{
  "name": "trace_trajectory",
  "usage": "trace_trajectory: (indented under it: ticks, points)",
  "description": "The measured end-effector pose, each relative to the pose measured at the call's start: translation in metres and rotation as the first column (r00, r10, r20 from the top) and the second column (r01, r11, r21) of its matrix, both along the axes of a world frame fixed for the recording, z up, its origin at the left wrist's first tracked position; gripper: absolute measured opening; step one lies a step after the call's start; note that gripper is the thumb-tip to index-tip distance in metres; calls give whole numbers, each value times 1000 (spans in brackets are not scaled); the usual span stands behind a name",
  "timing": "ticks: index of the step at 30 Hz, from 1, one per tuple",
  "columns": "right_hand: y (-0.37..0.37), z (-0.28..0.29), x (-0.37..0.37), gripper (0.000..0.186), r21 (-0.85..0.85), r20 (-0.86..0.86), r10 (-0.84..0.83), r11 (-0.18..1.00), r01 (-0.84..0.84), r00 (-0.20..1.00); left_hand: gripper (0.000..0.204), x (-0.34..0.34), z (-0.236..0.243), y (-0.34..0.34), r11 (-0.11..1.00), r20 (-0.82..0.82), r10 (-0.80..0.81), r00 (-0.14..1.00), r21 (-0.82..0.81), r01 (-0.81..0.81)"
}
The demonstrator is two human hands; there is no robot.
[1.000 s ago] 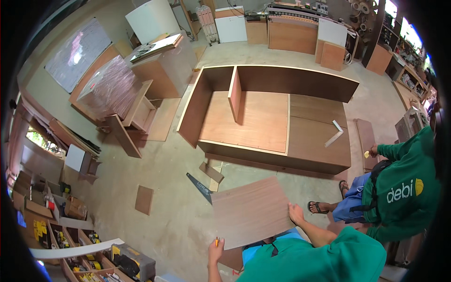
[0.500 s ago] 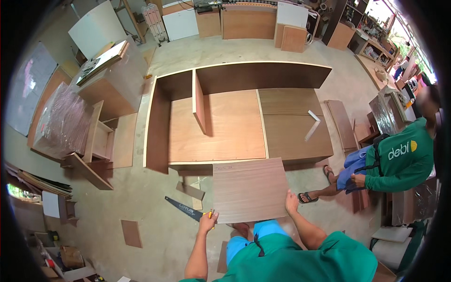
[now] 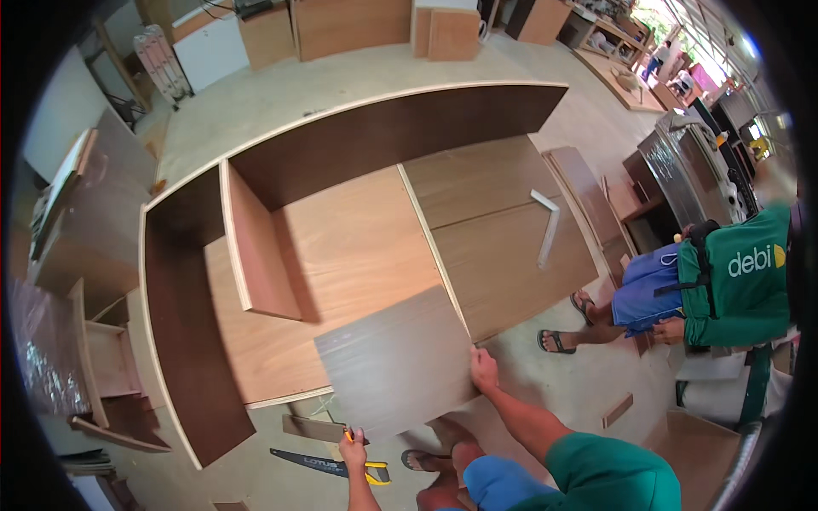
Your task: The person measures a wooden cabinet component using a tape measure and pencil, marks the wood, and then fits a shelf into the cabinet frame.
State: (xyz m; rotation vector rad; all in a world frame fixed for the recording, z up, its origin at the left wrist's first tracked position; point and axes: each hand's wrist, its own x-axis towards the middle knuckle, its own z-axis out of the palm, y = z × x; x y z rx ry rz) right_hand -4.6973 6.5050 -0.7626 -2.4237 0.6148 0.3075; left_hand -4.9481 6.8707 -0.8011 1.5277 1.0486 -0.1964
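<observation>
Holding the brown panel (image 3: pixel 396 362) over the cabinet (image 3: pixel 358 226)'s near edge, likely positioning it; left hand (image 3: pixel 353 450) curled on near corner plus orange stick (image 3: pixel 348 434), right hand (image 3: pixel 484 371) gripping right edge. Next move needs steady grips.

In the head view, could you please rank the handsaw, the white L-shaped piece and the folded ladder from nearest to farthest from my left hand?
1. Handsaw: lying low, close by the left hand.
2. White L-shaped piece: ahead and to the right.
3. Folded ladder: far back, upper left.
</observation>
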Motion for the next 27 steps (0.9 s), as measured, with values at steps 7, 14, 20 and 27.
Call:
trace_trajectory:
  ticks: [7, 14, 20, 27]
  points:
    - [52, -46, 33, 58, -46, -49, 177, 983, -179, 983, 42, 18, -72, 28, 983, -43, -39, 998, 179, 46]
    - [34, -2, -21, 51, -27, -16, 349, 937, -349, 937, 38, 30, -55, 33, 969, -301, -76, 951, 203, 142]
    - [-36, 42, -86, 47, -123, -354, 510, 805, -580, 783, 43, -17, 39, 25, 976, -288, -47, 956, 189, 105]
    - [34, 102, -169, 62, 301, -786, 517, 799, -521, 339, 62, -261, 173, -5, 982, -424, 181, 887, 33, -185]
